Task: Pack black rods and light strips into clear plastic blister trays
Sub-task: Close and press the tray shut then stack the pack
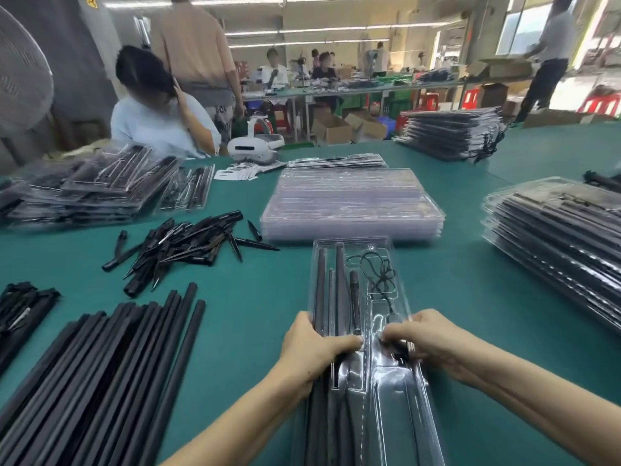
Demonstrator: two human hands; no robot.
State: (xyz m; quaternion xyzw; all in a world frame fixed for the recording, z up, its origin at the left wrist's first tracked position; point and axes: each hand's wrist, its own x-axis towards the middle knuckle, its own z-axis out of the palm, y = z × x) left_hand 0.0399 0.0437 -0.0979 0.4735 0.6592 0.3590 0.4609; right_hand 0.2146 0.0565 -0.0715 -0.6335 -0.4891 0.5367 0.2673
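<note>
Step in hand, as I judge it: seating parts into the clear moulded plastic blister tray [361,297], lying lengthwise on the green felt-like counter [453,280] in front of the person. Left hand [312,348] curls over the tray's left edge, thumb pressing on the long matte black rods [321,290]. Right hand [423,338] pinches thin glossy film beside the coiled black cable [379,274]. Do it well: press each rod along its groove, even pressure, don't crease the thin shell. Loose round rods [100,364] lie left; empty clear trays [349,203] are stacked beyond.
</note>
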